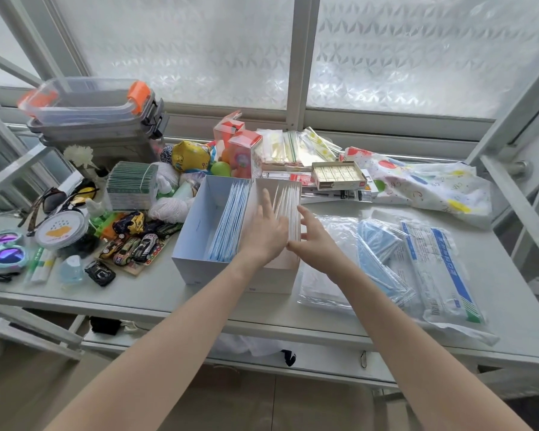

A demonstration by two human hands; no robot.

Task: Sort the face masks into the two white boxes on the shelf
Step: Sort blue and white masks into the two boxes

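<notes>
Reaching into right white box: left hand flat, fingers spread; right hand fingers loose; white masks at 12 o'clock.

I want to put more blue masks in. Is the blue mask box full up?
Not full. In the left white box, the blue masks stand along its right side only; the left part shows bare box.

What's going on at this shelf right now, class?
A person is sorting face masks into two white boxes. The left box holds blue masks stood on edge; the right box holds white masks. Both hands are at the right box: the left hand rests open over the white masks, and the right hand is open at the box's right edge. More packaged blue masks lie on the shelf to the right.
</notes>
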